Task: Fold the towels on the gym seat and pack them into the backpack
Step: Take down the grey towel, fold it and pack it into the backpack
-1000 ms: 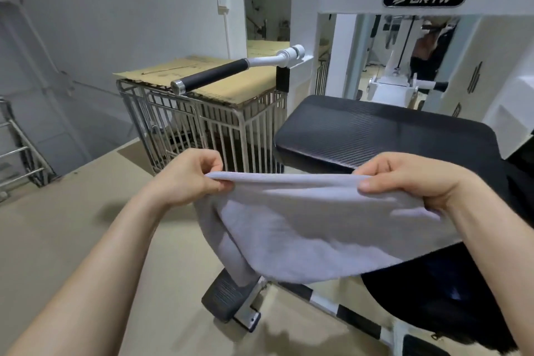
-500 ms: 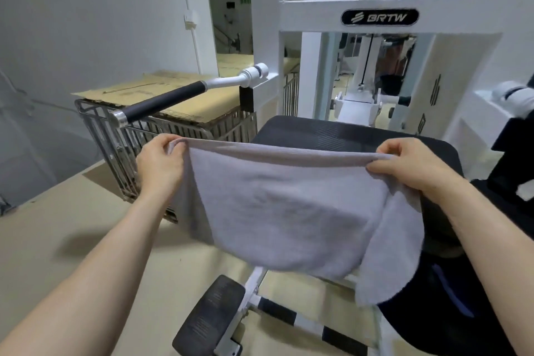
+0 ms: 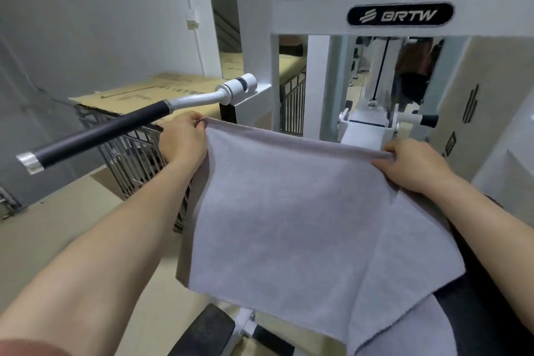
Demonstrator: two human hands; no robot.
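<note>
The left hand (image 3: 182, 141) and the right hand (image 3: 416, 165) each pinch an upper corner of a soft, fuzzy grey towel (image 3: 289, 211). It hangs in the air as a flat sheet, with a doubled flap at the lower right. Behind it, a dark mass (image 3: 485, 292) is cut off and I cannot identify it. A matte black handle (image 3: 101, 133) with a metal cap points left.

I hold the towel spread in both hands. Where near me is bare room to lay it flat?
The cardboard on the wire cage is bare, though the black handle crosses in front. The beige floor between the cage and the left forearm is bare. Ahead is crowded: the white machine frame stands close behind the towel, which hides what is under it.
</note>
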